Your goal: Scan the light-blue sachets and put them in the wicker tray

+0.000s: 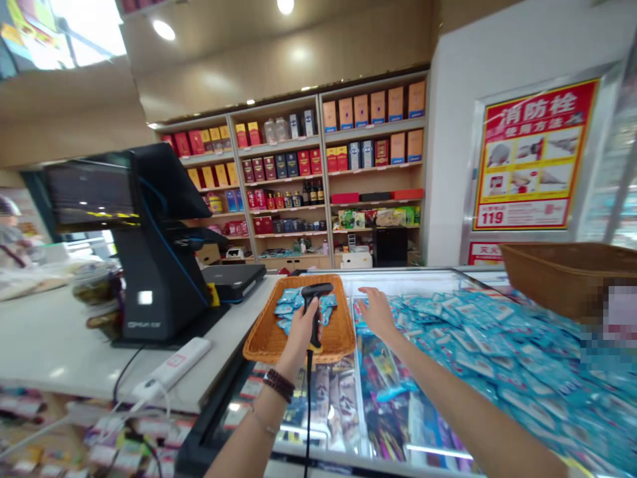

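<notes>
My left hand (300, 326) is wrapped round the grip of a black barcode scanner (316, 291), its cord running down toward me. Scanner and hand are over an orange-brown wicker basket (259, 332), where several small blue packets (288, 300) lie. Just right of the basket, my right hand (377, 311) hovers with fingers apart and nothing visible in it. Its fingers are near the left edge of a wide heap of similar blue packets (478, 332), spread over the glass top of a freezer (365, 398).
On the white counter (64, 338) at left stand a black checkout terminal (154, 265), a white power strip (172, 365) and jars (97, 292). A brown basket (557, 275) sits at the right. Shelves of boxed goods (283, 166) line the back wall.
</notes>
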`<state>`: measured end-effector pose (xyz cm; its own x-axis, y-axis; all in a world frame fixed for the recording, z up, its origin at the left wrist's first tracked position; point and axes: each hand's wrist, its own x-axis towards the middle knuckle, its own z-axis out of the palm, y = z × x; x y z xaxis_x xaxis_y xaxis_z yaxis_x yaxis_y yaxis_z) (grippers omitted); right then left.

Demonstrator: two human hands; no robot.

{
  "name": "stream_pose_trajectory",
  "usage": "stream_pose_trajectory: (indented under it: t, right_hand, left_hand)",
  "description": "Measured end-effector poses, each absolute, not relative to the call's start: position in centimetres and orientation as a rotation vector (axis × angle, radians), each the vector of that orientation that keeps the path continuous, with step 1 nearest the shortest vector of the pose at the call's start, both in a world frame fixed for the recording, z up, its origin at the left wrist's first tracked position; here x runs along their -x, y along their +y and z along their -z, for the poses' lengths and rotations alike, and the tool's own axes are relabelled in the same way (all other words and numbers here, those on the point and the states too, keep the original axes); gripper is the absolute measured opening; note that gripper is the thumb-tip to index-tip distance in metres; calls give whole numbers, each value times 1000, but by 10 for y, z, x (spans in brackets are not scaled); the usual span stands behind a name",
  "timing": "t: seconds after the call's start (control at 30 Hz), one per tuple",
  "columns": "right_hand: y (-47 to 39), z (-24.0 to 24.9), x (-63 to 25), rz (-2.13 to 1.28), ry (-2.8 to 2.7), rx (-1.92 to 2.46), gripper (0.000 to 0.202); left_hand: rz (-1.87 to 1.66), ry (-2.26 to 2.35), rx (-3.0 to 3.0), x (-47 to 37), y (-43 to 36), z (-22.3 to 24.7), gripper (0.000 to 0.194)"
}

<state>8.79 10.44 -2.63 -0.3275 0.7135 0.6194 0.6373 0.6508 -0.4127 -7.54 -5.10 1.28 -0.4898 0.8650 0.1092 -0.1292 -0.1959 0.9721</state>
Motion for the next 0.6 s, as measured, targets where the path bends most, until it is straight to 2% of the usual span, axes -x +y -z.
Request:
stream_pose_trajectory:
  t: [0.1, 0.2, 0.37, 0.43, 0.5, 0.6]
  right_hand:
    - [89, 25, -17, -375, -2175, 1134, 44]
    - [80, 29, 30, -485, -2242, 1205, 50]
    - [78, 46, 57, -506, -2382, 1136, 73]
    - [77, 53, 59, -534, -2451, 1088, 75]
    - [77, 59, 60, -578, -2449, 1080, 60]
    - [78, 63, 61, -673, -2328, 1089, 23]
  left_hand:
    - [-1799, 1456, -919, 111, -64, -6, 67]
    - [-1802, 1550, -897, 136, -70, 4, 64]
    - [-1835, 1533, -725, 158, -66, 25, 61]
    - [-1827, 1495, -628, 162, -64, 30, 62]
    - [-1828, 1473, -575, 163, -64, 31, 63]
    - [-1830, 1463, -596, 160, -65, 28, 64]
